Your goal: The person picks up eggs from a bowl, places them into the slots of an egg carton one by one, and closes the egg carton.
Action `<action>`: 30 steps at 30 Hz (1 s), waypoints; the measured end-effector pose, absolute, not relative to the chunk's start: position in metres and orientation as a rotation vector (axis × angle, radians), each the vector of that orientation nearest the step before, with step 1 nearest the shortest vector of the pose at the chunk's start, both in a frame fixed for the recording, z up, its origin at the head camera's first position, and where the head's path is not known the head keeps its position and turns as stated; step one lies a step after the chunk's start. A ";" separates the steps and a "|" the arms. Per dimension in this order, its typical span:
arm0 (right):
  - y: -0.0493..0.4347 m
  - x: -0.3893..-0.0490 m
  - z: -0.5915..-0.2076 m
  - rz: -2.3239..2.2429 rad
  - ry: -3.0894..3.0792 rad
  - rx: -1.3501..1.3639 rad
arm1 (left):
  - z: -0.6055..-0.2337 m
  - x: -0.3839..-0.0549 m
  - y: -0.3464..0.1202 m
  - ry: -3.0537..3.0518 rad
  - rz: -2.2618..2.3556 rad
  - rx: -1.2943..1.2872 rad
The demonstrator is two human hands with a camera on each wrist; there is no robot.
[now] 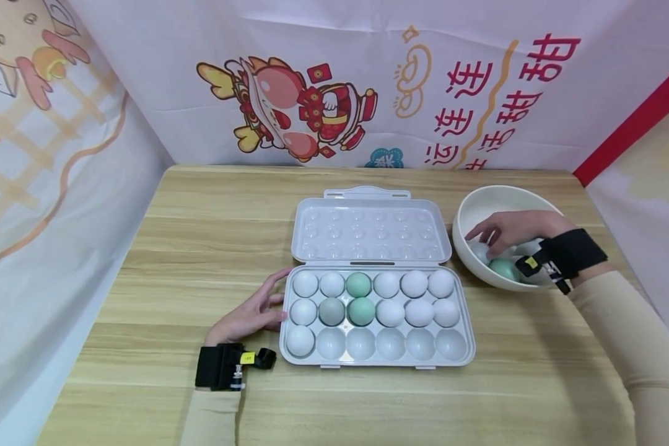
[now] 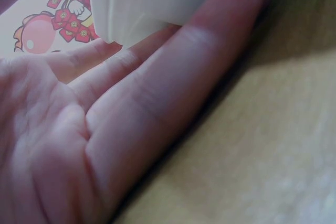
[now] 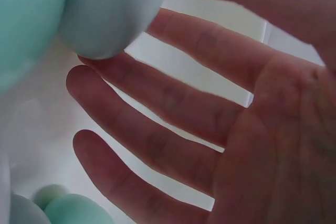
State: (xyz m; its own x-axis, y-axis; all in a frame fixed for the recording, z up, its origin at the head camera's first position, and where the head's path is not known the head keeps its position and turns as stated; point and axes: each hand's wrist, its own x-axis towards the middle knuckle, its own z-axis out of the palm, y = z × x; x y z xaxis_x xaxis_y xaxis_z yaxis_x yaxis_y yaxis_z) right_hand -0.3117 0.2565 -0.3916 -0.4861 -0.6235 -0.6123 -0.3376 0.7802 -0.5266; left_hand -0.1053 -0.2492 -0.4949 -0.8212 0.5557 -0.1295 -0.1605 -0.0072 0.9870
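In the head view my right hand (image 1: 518, 228) reaches into a cream bowl (image 1: 493, 197). Its thumb and fingertips pinch a pale egg (image 1: 481, 251), which the right wrist view also shows against the fingers, beside a green egg (image 3: 26, 19). My left hand (image 1: 245, 316) touches the left edge of a white egg box (image 1: 469, 328), its fingers fairly straight along the side. Eggs fill the box's back and middle rows, mostly white with a few green or greyish. One white egg (image 1: 300, 341) sits at the left end of the front row, with bare hollows beside it.
The box's lid (image 1: 373, 218) lies folded back behind it, near the bowl. More eggs lie in the bowl, partly hidden by the right hand and wrist. A printed cloth (image 1: 178, 74) hangs behind the wooden table (image 1: 212, 229).
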 end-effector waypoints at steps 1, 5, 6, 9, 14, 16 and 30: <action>0.257 -0.311 -0.392 -0.416 2.130 -0.724 | -0.495 -0.105 -0.249 1.777 1.880 0.408; 0.257 -0.310 -0.393 -0.400 2.186 -0.769 | -0.495 -0.105 -0.249 1.778 1.879 0.402; 0.257 -0.309 -0.393 -0.399 2.204 -0.773 | -0.494 -0.105 -0.249 1.777 1.880 0.399; 0.257 -0.308 -0.395 -0.405 2.265 -0.784 | -0.494 -0.105 -0.249 1.773 1.881 0.395; 0.258 -0.305 -0.399 -0.391 2.364 -0.778 | -0.494 -0.105 -0.249 1.769 1.882 0.389; 0.259 -0.304 -0.399 -0.384 2.394 -0.776 | -0.494 -0.105 -0.249 1.768 1.880 0.387; 0.264 -0.295 -0.385 -0.347 2.545 -0.836 | -0.494 -0.105 -0.248 1.759 1.886 0.391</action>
State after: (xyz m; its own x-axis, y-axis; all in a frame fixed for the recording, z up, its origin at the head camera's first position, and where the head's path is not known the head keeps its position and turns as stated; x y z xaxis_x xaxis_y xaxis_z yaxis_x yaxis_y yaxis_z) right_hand -0.2951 0.2636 -0.3850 -0.7220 -0.6103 -0.3259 -0.5008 0.7860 -0.3624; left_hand -0.1055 -0.2480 -0.4939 -0.8191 0.5560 -0.1412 -0.1795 -0.0147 0.9836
